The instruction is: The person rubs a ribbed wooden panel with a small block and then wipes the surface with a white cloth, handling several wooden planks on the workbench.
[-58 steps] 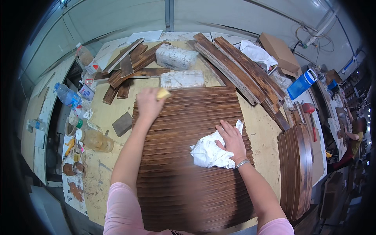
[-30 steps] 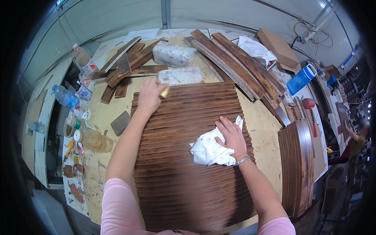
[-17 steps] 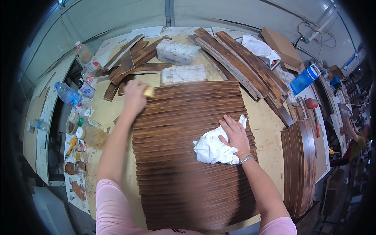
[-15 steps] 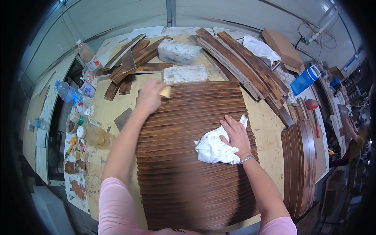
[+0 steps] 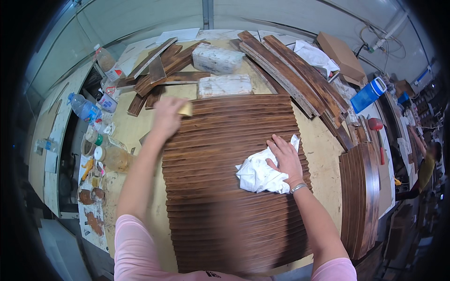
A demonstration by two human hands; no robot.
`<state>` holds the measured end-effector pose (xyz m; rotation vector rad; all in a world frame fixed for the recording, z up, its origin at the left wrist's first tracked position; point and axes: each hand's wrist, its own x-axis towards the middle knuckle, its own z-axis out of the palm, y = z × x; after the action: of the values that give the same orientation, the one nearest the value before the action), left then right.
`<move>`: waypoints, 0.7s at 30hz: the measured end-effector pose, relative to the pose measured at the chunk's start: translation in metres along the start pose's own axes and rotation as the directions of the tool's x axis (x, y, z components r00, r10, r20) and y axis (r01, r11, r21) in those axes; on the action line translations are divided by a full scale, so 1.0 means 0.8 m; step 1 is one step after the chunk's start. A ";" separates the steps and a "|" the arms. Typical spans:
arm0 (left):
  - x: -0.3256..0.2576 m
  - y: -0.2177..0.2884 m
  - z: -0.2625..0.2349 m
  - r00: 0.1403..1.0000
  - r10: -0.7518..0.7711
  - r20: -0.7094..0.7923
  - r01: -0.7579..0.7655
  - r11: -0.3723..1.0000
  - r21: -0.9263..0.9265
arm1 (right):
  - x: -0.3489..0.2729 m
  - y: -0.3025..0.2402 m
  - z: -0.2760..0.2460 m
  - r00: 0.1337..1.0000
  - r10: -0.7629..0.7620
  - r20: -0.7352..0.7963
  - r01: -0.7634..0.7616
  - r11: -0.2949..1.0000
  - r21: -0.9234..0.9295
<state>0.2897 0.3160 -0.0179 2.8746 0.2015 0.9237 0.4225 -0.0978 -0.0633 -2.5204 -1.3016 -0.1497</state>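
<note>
Dark brown wooden strips (image 5: 225, 154) lie side by side in a wide ribbed panel before me. At its far left corner my left hand (image 5: 168, 117), slightly smeared by motion, is closed on a small yellowish sponge (image 5: 186, 109). The sponge is at the strips' left ends. Right of the panel's middle, my right hand (image 5: 287, 159) lies flat over a crumpled white cloth (image 5: 260, 174), fingers stretched out and apart. The cloth bunches out left of the palm, and a corner sticks up beside the fingers.
Two wrapped blocks (image 5: 225, 86) stand beyond the panel, with loose planks (image 5: 286, 75) around them. Bottles and a jar (image 5: 112, 158) line the left edge. At right are a blue bottle (image 5: 368, 96), a red-headed mallet (image 5: 375, 124) and stacked strips (image 5: 358, 201). Another person (image 5: 426, 164) is far right.
My left hand has moved left with the sponge, toward the panel's left edge. My right hand stays on the cloth. The whole view has shifted slightly.
</note>
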 end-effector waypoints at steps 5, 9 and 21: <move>-0.012 -0.003 0.002 0.977 0.026 0.213 -0.015 0.999 -0.052 | -0.002 0.005 0.001 1.000 -0.016 -0.009 0.016 1.000 0.003; -0.046 -0.062 -0.046 0.978 -0.148 0.145 0.113 0.967 0.226 | -0.004 0.003 0.002 1.000 -0.005 -0.025 0.006 1.000 0.017; 0.023 0.052 0.052 0.985 0.028 0.169 0.014 0.970 -0.244 | -0.002 0.001 -0.006 0.996 0.051 0.069 -0.051 0.999 0.001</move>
<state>0.3329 0.2753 -0.0348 2.7067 0.0563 0.6453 0.4228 -0.1010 -0.0597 -2.5752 -1.2601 -0.0497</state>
